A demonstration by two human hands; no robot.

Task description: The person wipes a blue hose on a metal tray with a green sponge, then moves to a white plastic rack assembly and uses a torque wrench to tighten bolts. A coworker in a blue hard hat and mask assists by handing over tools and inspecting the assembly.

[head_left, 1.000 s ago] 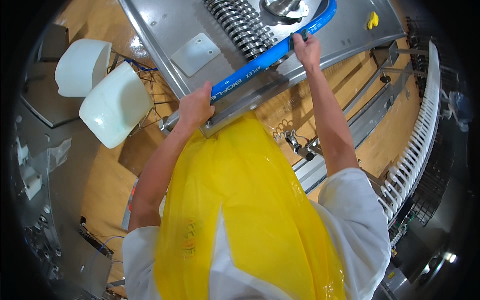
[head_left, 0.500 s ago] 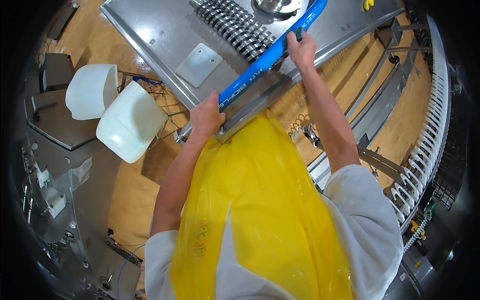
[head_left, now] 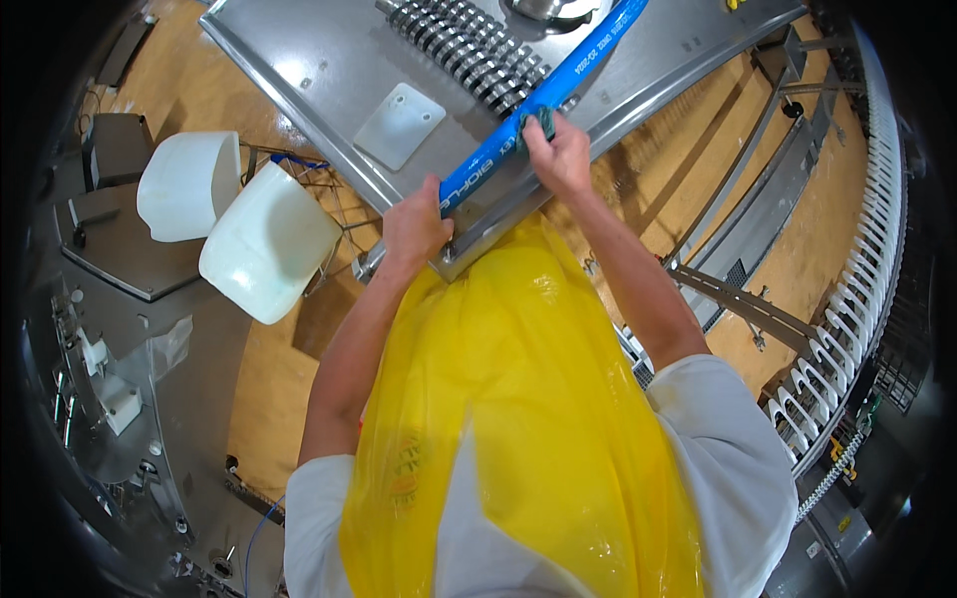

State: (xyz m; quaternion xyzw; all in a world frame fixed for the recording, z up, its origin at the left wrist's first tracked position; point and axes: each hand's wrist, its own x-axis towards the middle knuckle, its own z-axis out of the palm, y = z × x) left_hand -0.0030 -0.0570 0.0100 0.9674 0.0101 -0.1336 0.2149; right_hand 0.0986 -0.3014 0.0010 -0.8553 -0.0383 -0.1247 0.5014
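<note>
A thick blue hose (head_left: 578,70) runs slantwise over the steel table (head_left: 299,85), from its near corner toward the far right. My left hand (head_left: 416,224) is closed round the hose's near end, by a metal fitting (head_left: 367,264) that sticks out past the table corner. My right hand (head_left: 560,157) presses a dark green scouring pad (head_left: 539,124) against the hose, a short way up from the left hand. The fingers of that hand are wrapped round pad and hose. Behind the hose lies a pair of steel screw augers (head_left: 464,55), partly covered by it.
On the table are a pale flat plate (head_left: 400,127) with two holes and a round steel part (head_left: 550,10). Two white curved containers (head_left: 269,244) stand left on a wire rack. A conveyor with white links (head_left: 847,329) curves along the right, beside metal frames (head_left: 743,304).
My right hand has slid the green pad down along the hose toward my left hand. The left hand keeps its hold at the near end.
</note>
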